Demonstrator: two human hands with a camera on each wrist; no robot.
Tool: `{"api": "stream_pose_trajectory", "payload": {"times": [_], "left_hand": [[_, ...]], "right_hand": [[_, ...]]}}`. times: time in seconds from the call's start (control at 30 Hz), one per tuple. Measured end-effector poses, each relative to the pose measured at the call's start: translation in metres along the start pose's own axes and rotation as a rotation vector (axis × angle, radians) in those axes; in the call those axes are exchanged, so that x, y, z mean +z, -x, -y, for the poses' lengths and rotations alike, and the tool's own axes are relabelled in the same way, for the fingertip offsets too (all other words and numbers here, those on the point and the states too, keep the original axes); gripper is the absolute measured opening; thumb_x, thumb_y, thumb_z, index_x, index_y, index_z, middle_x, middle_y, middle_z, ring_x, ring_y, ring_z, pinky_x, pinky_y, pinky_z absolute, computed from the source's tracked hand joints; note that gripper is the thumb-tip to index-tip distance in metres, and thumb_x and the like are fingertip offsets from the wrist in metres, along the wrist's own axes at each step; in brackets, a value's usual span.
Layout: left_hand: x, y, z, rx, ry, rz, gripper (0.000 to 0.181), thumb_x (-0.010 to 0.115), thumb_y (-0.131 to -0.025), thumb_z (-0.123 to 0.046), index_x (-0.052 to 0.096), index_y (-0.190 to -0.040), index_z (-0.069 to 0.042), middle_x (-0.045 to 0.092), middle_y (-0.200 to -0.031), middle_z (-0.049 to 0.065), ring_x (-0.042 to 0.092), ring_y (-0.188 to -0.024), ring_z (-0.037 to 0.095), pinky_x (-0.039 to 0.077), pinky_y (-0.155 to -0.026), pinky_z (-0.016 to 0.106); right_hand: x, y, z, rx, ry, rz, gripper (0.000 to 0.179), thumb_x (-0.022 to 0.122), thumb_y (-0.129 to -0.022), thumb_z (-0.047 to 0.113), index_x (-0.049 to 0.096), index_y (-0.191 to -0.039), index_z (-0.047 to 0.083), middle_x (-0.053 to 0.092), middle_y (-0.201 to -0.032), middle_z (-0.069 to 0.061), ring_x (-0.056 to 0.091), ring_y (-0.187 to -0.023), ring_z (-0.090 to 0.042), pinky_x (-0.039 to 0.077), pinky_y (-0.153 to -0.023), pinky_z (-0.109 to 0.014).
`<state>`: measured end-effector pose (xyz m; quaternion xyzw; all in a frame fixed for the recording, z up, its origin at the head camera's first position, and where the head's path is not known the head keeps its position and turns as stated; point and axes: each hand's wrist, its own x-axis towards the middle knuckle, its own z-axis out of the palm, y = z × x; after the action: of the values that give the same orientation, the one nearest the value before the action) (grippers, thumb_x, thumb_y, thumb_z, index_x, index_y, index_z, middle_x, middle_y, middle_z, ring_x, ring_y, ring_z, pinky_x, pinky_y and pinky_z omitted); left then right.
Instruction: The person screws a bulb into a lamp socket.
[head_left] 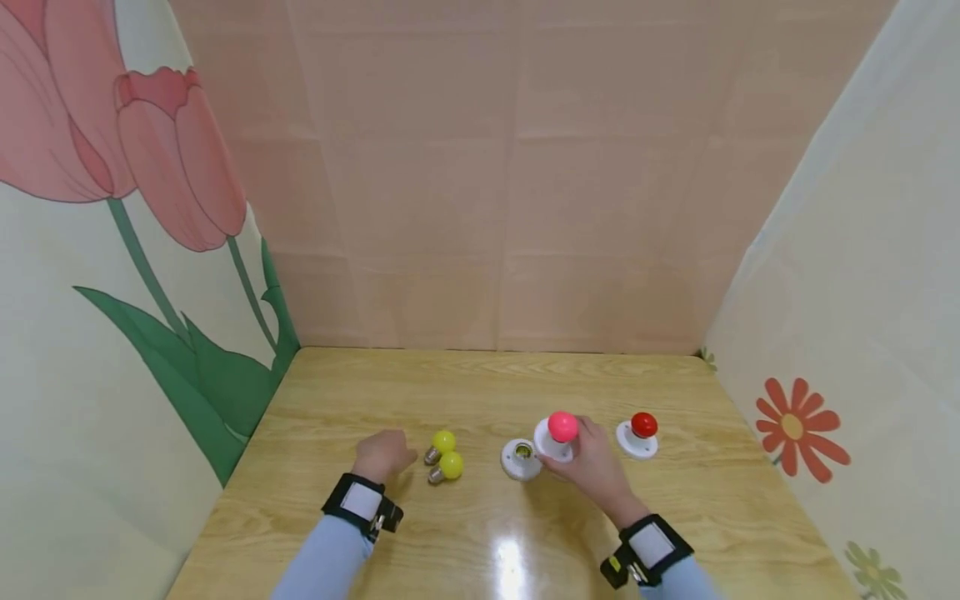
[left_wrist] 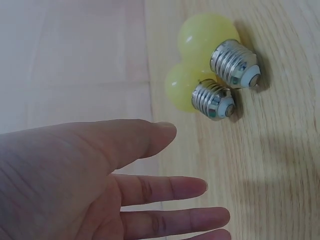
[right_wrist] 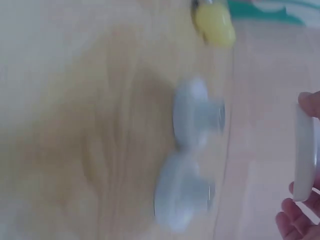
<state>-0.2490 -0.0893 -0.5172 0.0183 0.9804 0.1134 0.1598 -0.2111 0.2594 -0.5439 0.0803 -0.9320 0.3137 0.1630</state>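
In the head view my right hand [head_left: 596, 467] grips the round base of a white lamp holder [head_left: 543, 447] by its edge, with a pink-red bulb [head_left: 562, 427] standing in it. The right wrist view shows the lifted base [right_wrist: 303, 160] edge-on, apart from the table, between thumb and fingers. My left hand [left_wrist: 135, 170] hangs with straight, slightly spread fingers, holding nothing. Close by, two yellow bulbs [left_wrist: 209, 37] with metal screw caps lie on the table. Just left of the raised holder sits a bare white lamp holder [head_left: 517, 471].
Right of my right hand, another white holder [head_left: 637, 447] carries a red bulb [head_left: 643, 424]. Two blurred white holders [right_wrist: 186, 117] stand side by side on the wooden table [head_left: 442, 550] in the right wrist view. A pinkish cloth wall [head_left: 502, 208] rises at the back.
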Motion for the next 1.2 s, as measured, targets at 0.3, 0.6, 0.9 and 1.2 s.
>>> {"api": "stream_pose_trajectory", "payload": {"times": [0.3, 0.6, 0.9, 1.2], "left_hand": [[0.003, -0.002, -0.001, -0.003, 0.002, 0.002, 0.030, 0.060, -0.092, -0.037, 0.063, -0.079, -0.009, 0.056, -0.069, 0.004, 0.051, -0.059, 0.017, 0.037, -0.054, 0.030], [0.003, -0.001, -0.004, -0.012, -0.016, 0.000, 0.032, 0.059, -0.092, -0.038, 0.065, -0.085, -0.008, 0.056, -0.070, 0.004, 0.051, -0.059, 0.017, 0.038, -0.055, 0.030], [0.007, -0.003, -0.004, -0.012, -0.032, -0.003, 0.036, 0.060, -0.092, -0.040, 0.068, -0.100, -0.005, 0.059, -0.077, 0.005, 0.054, -0.065, 0.019, 0.048, -0.065, 0.038], [0.008, -0.001, -0.003, -0.001, -0.036, -0.031, 0.033, 0.061, -0.091, -0.038, 0.067, -0.091, -0.006, 0.057, -0.072, 0.005, 0.053, -0.063, 0.019, 0.045, -0.060, 0.036]], "right_hand": [[-0.023, -0.006, -0.066, 0.104, 0.095, -0.085, 0.075, 0.085, -0.069, 0.038, 0.054, -0.125, -0.001, 0.058, -0.117, -0.024, 0.053, -0.107, -0.041, 0.042, -0.091, -0.058], [0.001, 0.017, -0.112, 0.140, 0.214, 0.000, 0.075, 0.084, -0.067, 0.045, 0.058, -0.119, -0.003, 0.061, -0.115, -0.023, 0.057, -0.098, -0.043, 0.041, -0.089, -0.057], [0.007, 0.024, -0.135, 0.242, 0.161, 0.028, 0.074, 0.084, -0.068, 0.048, 0.058, -0.118, 0.001, 0.066, -0.108, -0.022, 0.060, -0.094, -0.038, 0.040, -0.088, -0.056], [0.012, 0.025, -0.137, 0.246, 0.142, 0.048, 0.081, 0.085, -0.066, 0.047, 0.054, -0.124, 0.000, 0.064, -0.116, -0.023, 0.059, -0.103, -0.042, 0.040, -0.094, -0.059]]}}
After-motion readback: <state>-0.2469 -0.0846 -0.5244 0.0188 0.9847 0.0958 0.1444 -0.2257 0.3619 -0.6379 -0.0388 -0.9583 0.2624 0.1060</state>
